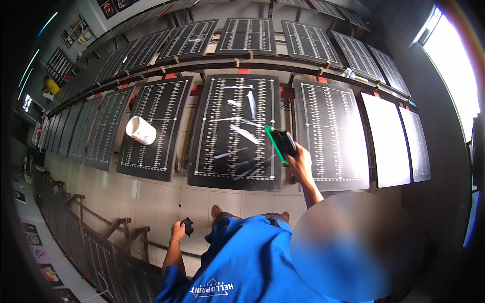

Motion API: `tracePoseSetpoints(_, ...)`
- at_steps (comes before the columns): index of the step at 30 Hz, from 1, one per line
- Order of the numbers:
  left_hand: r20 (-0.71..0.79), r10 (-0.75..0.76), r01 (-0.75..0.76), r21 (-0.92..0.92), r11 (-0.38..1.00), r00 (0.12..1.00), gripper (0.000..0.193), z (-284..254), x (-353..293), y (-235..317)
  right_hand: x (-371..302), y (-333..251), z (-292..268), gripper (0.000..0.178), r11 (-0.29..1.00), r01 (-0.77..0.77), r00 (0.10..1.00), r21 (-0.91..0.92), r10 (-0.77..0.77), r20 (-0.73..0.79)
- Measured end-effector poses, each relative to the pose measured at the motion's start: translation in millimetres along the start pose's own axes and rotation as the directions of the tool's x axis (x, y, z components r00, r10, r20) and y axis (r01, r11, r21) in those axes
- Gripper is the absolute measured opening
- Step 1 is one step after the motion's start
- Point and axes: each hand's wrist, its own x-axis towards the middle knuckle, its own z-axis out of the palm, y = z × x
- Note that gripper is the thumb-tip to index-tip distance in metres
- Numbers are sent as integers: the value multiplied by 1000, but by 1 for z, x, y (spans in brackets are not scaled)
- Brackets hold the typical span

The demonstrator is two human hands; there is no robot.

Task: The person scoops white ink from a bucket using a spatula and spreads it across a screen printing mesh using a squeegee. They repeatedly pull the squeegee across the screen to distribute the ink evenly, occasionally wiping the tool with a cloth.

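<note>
My right hand (302, 164) is closed on the black handle of a squeegee (275, 143) with a green blade. The squeegee is tilted over the right edge of a black printing board (199, 146) marked with white ruled lines; whether the blade touches it I cannot tell. Whitish wet-looking streaks (243, 134) lie smeared over that board's middle and lower part. Low at my left side, away from the boards, my left hand (178, 232) grips a crumpled black cloth (187, 227). A white tub (141, 131) with a stained outside sits on the neighbouring board (161, 96) to the left.
More boards stand in rows: a glare-lit one (333, 136) at right, a white one (386, 141) beyond it, others (246, 36) behind a dark rail (202, 65). Behind me at left are metal racks (118, 227). Far left, a person in yellow (50, 87) is visible.
</note>
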Motion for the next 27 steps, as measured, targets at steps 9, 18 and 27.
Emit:
tracePoseSetpoints(9,108,-324,328,-551,767,940,31,-72,135,-71,87,-84,180,16,787,36,989,-616,-118,-94)
tracePoseSetpoints(18,396,-281,456,-474,753,874,25,-19,101,-134,-59,-166,210,47,863,234,961,-448,-135,243)
tracePoseSetpoints(27,393,-362,532,-557,637,845,26,-41,65,-144,105,-110,233,45,797,288,949,-530,-310,51)
